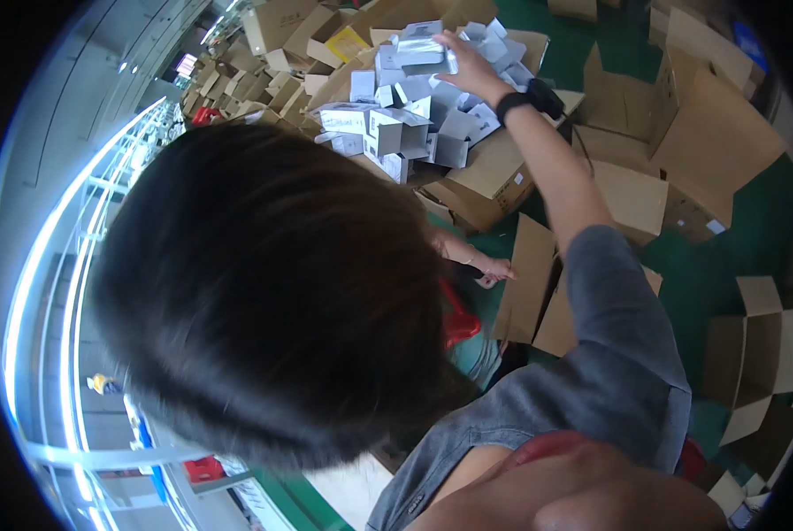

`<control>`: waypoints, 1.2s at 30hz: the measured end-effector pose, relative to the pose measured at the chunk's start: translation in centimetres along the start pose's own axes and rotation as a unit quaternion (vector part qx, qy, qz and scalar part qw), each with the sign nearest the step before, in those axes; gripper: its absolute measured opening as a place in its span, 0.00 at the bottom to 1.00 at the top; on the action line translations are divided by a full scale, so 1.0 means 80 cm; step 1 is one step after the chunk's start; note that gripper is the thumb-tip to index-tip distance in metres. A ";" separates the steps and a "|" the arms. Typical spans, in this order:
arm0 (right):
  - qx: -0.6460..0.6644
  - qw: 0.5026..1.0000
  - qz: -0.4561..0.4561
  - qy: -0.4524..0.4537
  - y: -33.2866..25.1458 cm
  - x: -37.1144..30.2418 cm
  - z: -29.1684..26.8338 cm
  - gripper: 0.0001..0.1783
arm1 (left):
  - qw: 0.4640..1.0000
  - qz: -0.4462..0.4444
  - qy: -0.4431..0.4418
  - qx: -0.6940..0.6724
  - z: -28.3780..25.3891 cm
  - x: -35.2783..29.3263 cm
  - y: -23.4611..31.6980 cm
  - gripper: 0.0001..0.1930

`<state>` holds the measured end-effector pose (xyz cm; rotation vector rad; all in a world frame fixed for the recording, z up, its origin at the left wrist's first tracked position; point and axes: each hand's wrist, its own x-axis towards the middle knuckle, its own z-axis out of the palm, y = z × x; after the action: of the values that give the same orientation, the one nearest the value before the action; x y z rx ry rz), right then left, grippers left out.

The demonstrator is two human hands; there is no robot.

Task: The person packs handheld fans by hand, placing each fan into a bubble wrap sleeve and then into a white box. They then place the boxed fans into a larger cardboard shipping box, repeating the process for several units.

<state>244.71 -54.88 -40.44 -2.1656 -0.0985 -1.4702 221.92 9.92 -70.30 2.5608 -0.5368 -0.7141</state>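
Head view: right hand [471,66] grasping small white box [418,49] at 12 o'clock atop pile; left hand [495,268] on flattened carton [524,283], grip unclear; green floor [706,265] open at 3 o'clock.

Bright overhead strip glare at left, heavy fisheye bending, dark rim.

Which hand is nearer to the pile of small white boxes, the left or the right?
The right hand is nearer: it reaches up and touches the top of the pile of small white boxes. The left hand is lower, beside flat cardboard pieces, well apart from the pile.
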 end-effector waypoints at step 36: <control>-0.405 0.700 0.526 -0.262 -0.103 -0.683 -0.278 0.41 | 0.408 -0.504 -0.343 -0.680 0.506 0.115 0.326 0.44</control>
<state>200.70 -45.73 -79.53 -2.3933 1.5874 -0.1423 200.23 -28.03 -92.55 0.5782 1.1716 -1.5835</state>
